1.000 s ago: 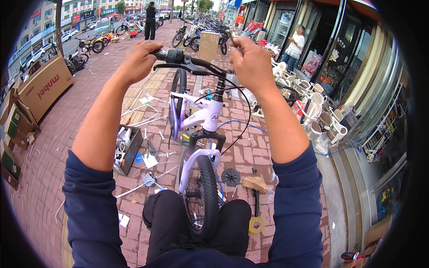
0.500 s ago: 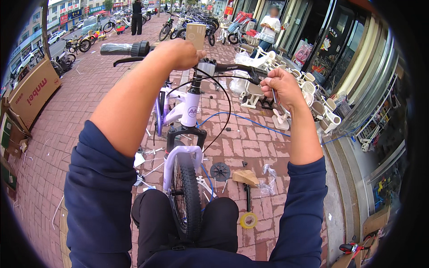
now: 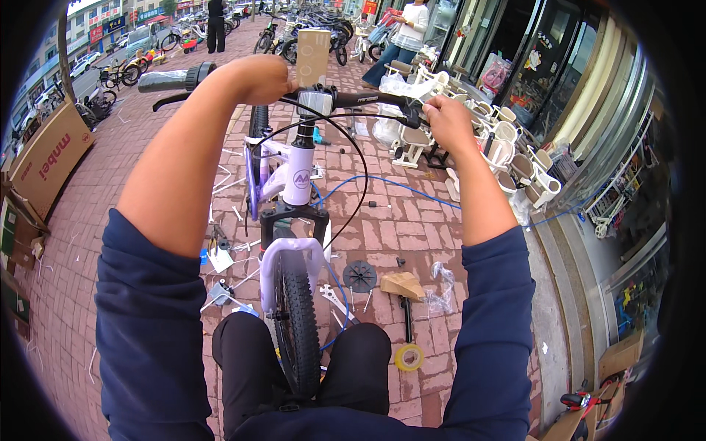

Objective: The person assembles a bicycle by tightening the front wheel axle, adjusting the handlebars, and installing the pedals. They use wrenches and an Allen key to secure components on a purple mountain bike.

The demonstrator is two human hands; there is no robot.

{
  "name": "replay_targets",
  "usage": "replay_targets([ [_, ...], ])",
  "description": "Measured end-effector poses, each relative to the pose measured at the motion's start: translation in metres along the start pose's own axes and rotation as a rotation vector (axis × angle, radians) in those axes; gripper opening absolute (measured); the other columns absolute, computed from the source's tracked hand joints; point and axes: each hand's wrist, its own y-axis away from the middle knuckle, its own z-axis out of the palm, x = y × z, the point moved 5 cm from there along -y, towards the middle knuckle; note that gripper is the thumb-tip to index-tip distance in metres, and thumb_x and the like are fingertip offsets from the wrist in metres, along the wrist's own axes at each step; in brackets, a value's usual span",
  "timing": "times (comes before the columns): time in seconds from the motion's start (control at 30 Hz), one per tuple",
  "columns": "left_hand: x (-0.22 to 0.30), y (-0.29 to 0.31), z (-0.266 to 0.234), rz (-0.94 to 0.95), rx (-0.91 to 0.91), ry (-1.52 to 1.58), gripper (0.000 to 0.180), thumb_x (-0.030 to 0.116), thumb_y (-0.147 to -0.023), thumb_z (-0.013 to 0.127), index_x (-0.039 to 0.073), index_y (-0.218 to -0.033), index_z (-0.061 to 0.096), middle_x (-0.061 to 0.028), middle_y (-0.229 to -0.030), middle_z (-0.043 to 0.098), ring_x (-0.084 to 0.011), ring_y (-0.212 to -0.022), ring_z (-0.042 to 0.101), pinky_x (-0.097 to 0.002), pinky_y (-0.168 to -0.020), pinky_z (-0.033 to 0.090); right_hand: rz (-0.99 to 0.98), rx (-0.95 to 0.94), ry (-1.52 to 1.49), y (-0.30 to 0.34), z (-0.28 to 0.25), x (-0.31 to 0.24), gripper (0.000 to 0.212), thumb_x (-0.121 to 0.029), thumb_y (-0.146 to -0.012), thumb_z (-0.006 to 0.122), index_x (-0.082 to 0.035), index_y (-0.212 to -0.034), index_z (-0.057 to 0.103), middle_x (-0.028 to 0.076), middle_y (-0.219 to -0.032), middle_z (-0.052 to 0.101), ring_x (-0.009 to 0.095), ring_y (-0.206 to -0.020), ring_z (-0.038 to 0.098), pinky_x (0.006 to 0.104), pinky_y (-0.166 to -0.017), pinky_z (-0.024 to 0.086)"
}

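Red-brick pavement [image 3: 401, 237] fills most of the frame, shopfronts on the right, street at upper left. White-and-lilac bicycle [image 3: 298, 178] is upright at centre, front end toward camera, front wheel [image 3: 300, 323] between two black-trousered knees [image 3: 357, 367]. Black handlebar [image 3: 368, 100] crosses upper centre, clamped by a silver stem [image 3: 316, 103]; thin black cable [image 3: 364, 176] loops down from it toward the fork.

Left hand [image 3: 265, 79] is at the bar just left of the stem, wrist bent over. Fingers hidden, so can't tell if that grip is closed on anything. Right hand [image 3: 447, 121] is at the right bar end, by the brake lever mount [image 3: 412, 112], fingers curled in. Can't tell if that grip holds the bar or some small part.

Around the wheel: wrench [image 3: 335, 300] just right of the tyre, then black disc [image 3: 359, 276], cardboard piece [image 3: 403, 284], black post [image 3: 406, 320], yellow tape roll [image 3: 409, 358], clear plastic [image 3: 442, 288]. Blue hose [image 3: 401, 191] curves across centre right. Farther out: white seats [image 3: 504, 151] piled upper right, large cardboard box [image 3: 51, 163] at left, parked bikes [image 3: 331, 33] and person in white top [image 3: 414, 26] near the top edge.
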Motion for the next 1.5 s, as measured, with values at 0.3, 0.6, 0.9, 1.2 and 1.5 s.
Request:
replay_targets([
  [0.3, -0.008, -0.003, 0.003, 0.035, 0.021, 0.003, 0.049, 0.038, -0.107, 0.054, -0.005, -0.097, 0.074, -0.0275, -0.097, 0.072, -0.0455, -0.095, 0.068, -0.0511, -0.087, 0.052, 0.116, -0.043, -0.04, -0.009, 0.004, 0.015, 0.02, -0.022, -0.093, 0.071, -0.007, -0.103, 0.079, 0.016, -0.092, 0.078, 0.032, -0.088, 0.074, 0.042, -0.084, 0.056],
  [0.6, -0.031, 0.002, 0.005, 0.033, 0.1, 0.136, 0.041, 0.035, -0.104, 0.062, -0.003, -0.105, 0.078, -0.022, -0.094, 0.076, -0.0353, -0.088, 0.072, -0.0461, -0.084, 0.055, 0.056, -0.177, -0.111, -0.012, -0.015, 0.004, 0.015, -0.016, -0.097, 0.07, -0.006, -0.106, 0.077, 0.011, -0.08, 0.073, 0.021, -0.073, 0.067, 0.0361, -0.073, 0.053],
  [0.9, -0.047, 0.01, 0.009, 0.006, 0.158, 0.201, 0.049, 0.041, -0.104, 0.063, -0.006, -0.098, 0.077, -0.0203, -0.084, 0.075, -0.0309, -0.078, 0.07, -0.0439, -0.077, 0.055, -0.077, -0.215, -0.071, -0.004, -0.021, -0.028, 0.016, -0.016, -0.096, 0.071, -0.004, -0.106, 0.076, 0.012, -0.083, 0.072, 0.024, -0.078, 0.067, 0.0376, -0.075, 0.052],
  [1.2, -0.046, 0.01, 0.007, -0.04, 0.161, 0.203, 0.058, 0.048, -0.104, 0.062, -0.007, -0.098, 0.077, -0.0222, -0.086, 0.075, -0.0321, -0.079, 0.07, -0.0446, -0.078, 0.055, 0.005, -0.211, 0.139, -0.017, -0.019, -0.033, 0.019, -0.021, -0.093, 0.072, -0.008, -0.103, 0.081, 0.012, -0.091, 0.077, 0.028, -0.086, 0.072, 0.0401, -0.082, 0.055],
  [1.5, 0.102, -0.015, 0.021, 0.124, 0.345, 0.015, 0.064, 0.052, -0.09, 0.075, 0.0, -0.126, 0.066, -0.0206, -0.128, 0.068, -0.0364, -0.125, 0.063, -0.0472, -0.108, 0.051, 0.063, -0.305, -0.109, -0.02, -0.007, -0.004, 0.017, -0.015, -0.097, 0.068, 0.0, -0.1, 0.076, 0.007, -0.074, 0.069, 0.017, -0.068, 0.062, 0.036, -0.068, 0.05],
])
